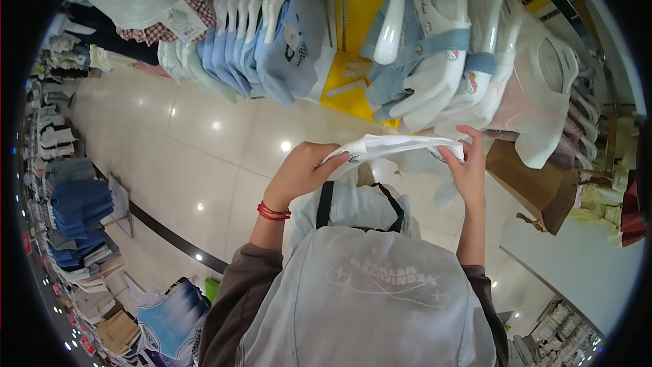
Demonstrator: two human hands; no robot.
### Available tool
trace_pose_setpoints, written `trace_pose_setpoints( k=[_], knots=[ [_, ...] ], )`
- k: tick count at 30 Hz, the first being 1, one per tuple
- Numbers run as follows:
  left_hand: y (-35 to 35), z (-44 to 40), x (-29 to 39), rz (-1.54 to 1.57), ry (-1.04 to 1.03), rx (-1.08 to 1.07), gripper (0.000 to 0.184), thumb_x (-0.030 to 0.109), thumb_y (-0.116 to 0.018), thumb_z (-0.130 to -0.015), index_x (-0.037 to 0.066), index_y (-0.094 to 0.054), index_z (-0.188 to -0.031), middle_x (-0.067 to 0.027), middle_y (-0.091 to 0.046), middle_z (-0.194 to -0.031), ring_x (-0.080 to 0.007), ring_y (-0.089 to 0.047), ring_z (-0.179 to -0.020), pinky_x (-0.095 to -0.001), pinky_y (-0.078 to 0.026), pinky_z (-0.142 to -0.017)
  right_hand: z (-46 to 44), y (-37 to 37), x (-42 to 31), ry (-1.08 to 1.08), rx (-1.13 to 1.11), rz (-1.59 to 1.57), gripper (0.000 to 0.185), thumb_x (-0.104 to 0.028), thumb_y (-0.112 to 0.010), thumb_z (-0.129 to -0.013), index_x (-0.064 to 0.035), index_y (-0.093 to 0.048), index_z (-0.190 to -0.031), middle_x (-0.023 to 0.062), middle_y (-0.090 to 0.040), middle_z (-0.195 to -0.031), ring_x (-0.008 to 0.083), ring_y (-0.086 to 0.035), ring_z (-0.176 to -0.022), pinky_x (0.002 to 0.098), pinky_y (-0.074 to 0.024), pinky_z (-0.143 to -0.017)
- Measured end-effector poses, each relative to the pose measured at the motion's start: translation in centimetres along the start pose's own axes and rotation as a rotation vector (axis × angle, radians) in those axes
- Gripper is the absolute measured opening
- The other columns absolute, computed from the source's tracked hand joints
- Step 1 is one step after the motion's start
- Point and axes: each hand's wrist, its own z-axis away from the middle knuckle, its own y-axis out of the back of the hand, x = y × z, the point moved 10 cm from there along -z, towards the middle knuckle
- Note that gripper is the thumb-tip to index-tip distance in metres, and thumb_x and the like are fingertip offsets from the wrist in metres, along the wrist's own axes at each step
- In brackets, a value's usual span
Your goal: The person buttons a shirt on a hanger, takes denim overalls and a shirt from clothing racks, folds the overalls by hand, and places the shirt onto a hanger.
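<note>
A thin white piece of cloth (pixel 390 145), seen nearly edge-on, is stretched between my two hands in front of my body. My left hand (pixel 307 171), with a red cord bracelet at the wrist, pinches its left end, thumb on top. Small dark marks show on the cloth by that thumb. At the other end, my right hand (pixel 467 171) grips the cloth between thumb and fingers, its index finger raised. I cannot tell which kind of garment it is. Beyond my hands hang white and denim-blue children's tops (pixel 441 61) on white hangers.
Light-blue shirts (pixel 234 54) hang on a rack ahead to the left. A pink top (pixel 536 88) hangs at the right above a brown cardboard box (pixel 526 183). A white tabletop (pixel 564 251) stands at right. Folded blue clothes (pixel 81 204) are stacked at far left.
</note>
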Motion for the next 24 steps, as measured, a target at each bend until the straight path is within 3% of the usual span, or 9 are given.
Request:
trace_pose_setpoints(
  k=[3,6,9,12,18,21,22,24],
  knots=[
    [-1.8,-0.1,1.3,0.012,-0.098,0.083,0.013,0.010,-0.057,-0.079,0.001,-0.061,-0.086,-0.0127,-0.058,-0.078,-0.0265,-0.054,-0.069,-0.0316,-0.042,-0.059,1.3,2.2,3.4,-0.047,-0.069,0.121,0.017,-0.006,-0.064,-0.076,-0.0011,-0.058,-0.091,0.0041,-0.053,-0.066,0.0095,-0.046,-0.056,0.0228,-0.0365,-0.052],
    [-3.5,-0.1,3.1,0.131,-0.232,0.152,0.017,0.001,-0.053,-0.077,0.000,-0.060,-0.092,-0.0121,-0.058,-0.088,-0.0264,-0.055,-0.079,-0.0301,-0.043,-0.066,3.7,4.3,2.2,0.039,-0.176,0.270,0.012,-0.001,-0.062,-0.074,-0.0024,-0.062,-0.085,0.0057,-0.054,-0.070,0.0139,-0.049,-0.062,0.0227,-0.0383,-0.058],
    [-5.6,0.1,5.4,0.248,-0.328,0.102,0.024,-0.005,-0.049,-0.073,0.001,-0.059,-0.094,-0.0109,-0.059,-0.084,-0.0262,-0.056,-0.077,-0.0283,-0.044,-0.070,6.4,7.1,0.9,0.117,-0.183,0.291,0.016,0.004,-0.058,-0.071,-0.0044,-0.063,-0.084,0.0068,-0.054,-0.072,0.0183,-0.053,-0.071,0.0250,-0.0415,-0.068],
    [-7.1,0.8,8.0,0.386,-0.273,-0.009,0.026,-0.008,-0.046,-0.072,0.002,-0.059,-0.092,-0.0104,-0.058,-0.081,-0.0244,-0.055,-0.074,-0.0283,-0.043,-0.068,9.1,9.6,-1.5,0.258,-0.114,0.150,0.022,0.008,-0.051,-0.070,-0.0047,-0.063,-0.083,0.0075,-0.057,-0.075,0.0219,-0.055,-0.073,0.0313,-0.0432,-0.080],
    [-7.6,3.6,13.9,0.281,-0.417,-0.001,0.017,-0.003,-0.049,-0.074,0.001,-0.059,-0.086,-0.0089,-0.057,-0.073,-0.0220,-0.052,-0.060,-0.0277,-0.041,-0.055,14.0,12.3,-2.6,0.314,-0.235,-0.168,0.022,0.006,-0.047,-0.067,-0.0021,-0.063,-0.079,0.0107,-0.062,-0.081,0.0257,-0.058,-0.075,0.0429,-0.0415,-0.088],
    [-6.4,7.0,16.8,0.363,-0.600,0.149,0.006,0.005,-0.055,-0.077,0.002,-0.059,-0.080,-0.0080,-0.056,-0.067,-0.0212,-0.051,-0.055,-0.0276,-0.039,-0.050,17.6,13.5,-6.2,0.475,-0.346,-0.375,0.015,0.002,-0.050,-0.072,-0.0023,-0.064,-0.077,0.0105,-0.062,-0.078,0.0235,-0.058,-0.072,0.0436,-0.0425,-0.085],
    [-6.8,8.0,18.5,0.488,-0.710,0.065,0.007,0.008,-0.057,-0.078,0.003,-0.060,-0.078,-0.0071,-0.056,-0.066,-0.0209,-0.051,-0.054,-0.0278,-0.039,-0.049,19.0,13.9,-7.6,0.590,-0.394,-0.553,0.014,-0.005,-0.052,-0.080,-0.0030,-0.066,-0.078,0.0100,-0.062,-0.078,0.0211,-0.057,-0.068,0.0437,-0.0435,-0.082],
    [-7.3,10.1,21.8,0.738,-0.920,-0.116,0.011,0.015,-0.059,-0.078,0.004,-0.061,-0.076,-0.0055,-0.055,-0.064,-0.0204,-0.050,-0.053,-0.0281,-0.038,-0.048,22.1,13.3,-12.8,0.935,-0.846,-0.648,0.019,-0.011,-0.051,-0.087,-0.0030,-0.067,-0.082,0.0082,-0.062,-0.079,0.0206,-0.055,-0.065,0.0408,-0.0444,-0.078]
  ],
)
